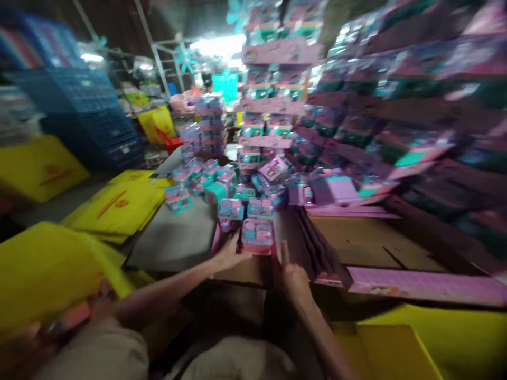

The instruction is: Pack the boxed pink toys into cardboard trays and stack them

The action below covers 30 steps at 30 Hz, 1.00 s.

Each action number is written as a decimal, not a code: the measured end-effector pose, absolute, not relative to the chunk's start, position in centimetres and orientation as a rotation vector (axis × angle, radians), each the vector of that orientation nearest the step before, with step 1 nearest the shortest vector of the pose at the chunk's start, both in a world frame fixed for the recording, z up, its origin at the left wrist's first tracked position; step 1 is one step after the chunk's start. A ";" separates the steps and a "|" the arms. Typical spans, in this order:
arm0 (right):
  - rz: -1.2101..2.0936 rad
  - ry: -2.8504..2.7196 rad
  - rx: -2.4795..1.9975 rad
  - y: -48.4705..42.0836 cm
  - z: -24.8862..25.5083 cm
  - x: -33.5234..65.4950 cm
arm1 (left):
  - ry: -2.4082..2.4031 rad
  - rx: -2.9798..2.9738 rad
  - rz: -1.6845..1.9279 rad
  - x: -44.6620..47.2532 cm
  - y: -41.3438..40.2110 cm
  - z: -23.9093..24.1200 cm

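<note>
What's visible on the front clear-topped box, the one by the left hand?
The front clear-topped box has a see-through lid, plastic by its look, over pink and pale blue-green contents, and a pink lower part. It looks closed and sits level in a pink-edged cardboard tray, nearest the wearer. The left hand is at its left side, apparently touching; the right hand is apart from it. Blur hides finer detail.

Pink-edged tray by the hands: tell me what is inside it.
Clear-lidded boxes sit inside, the nearest beside the left hand; bare brown floor shows at the front. The floor under the boxes is covered and cannot be seen.
</note>
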State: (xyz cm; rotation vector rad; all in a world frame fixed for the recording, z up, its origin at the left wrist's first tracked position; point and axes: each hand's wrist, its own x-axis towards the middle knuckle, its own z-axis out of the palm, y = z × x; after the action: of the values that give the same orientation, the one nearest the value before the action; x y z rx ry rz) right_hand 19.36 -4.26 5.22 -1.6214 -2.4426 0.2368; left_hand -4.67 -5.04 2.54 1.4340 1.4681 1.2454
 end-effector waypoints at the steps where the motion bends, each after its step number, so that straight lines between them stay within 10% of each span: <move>1: 0.105 -2.387 -1.525 -5.3 5.4 19.5 | 1.434 1.402 1.265 -7.1 -6.4 4.7; 8: -0.010 -2.122 -0.688 -2.8 12.1 14.5 | 2.279 1.431 1.782 -21.1 -16.6 14.5; 19: 0.593 -2.661 -1.347 9.2 11.2 10.2 | 1.623 2.234 0.935 -10.4 3.6 8.8; 30: 0.441 -2.611 -1.275 6.8 13.4 10.7 | 1.761 2.469 1.115 -10.9 4.3 5.1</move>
State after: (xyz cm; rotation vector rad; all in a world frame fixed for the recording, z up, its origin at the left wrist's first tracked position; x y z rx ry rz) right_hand 10.66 6.83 13.38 -1.2751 -2.6107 0.4408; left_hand -10.86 4.30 5.12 2.4693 1.7612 1.1146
